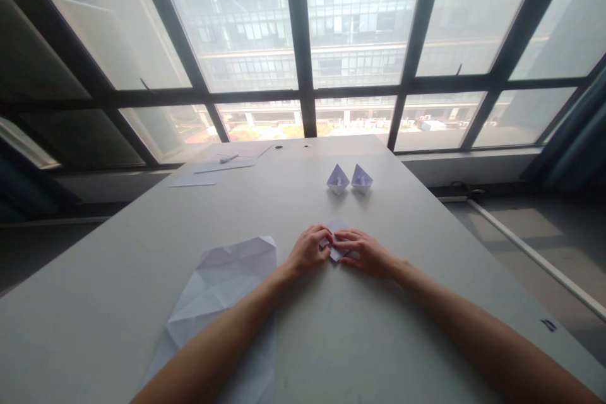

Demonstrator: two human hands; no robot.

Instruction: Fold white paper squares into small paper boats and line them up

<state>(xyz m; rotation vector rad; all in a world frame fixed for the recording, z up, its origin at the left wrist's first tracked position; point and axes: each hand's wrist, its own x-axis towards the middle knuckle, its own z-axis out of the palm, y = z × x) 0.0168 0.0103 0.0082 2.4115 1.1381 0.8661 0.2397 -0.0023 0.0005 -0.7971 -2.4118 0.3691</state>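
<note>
A small folded piece of white paper (338,254) lies on the table between my two hands, one corner pointing toward me. My left hand (310,249) has its fingers curled and pinches the paper's left side. From the right, my right hand (363,252) grips the same piece, fingers across its top and thumb near the lower right edge. Fingers cover part of the folds. Beyond the hands stand two folded paper boats, the left boat (338,180) and the right boat (362,180), side by side with pointed peaks.
A large creased paper sheet (227,278) lies on the white table (118,284), partly under my left forearm. Flat sheets (194,177) rest at the far left with a small white object (229,158) on them. Tall windows (355,25) stand behind the table.
</note>
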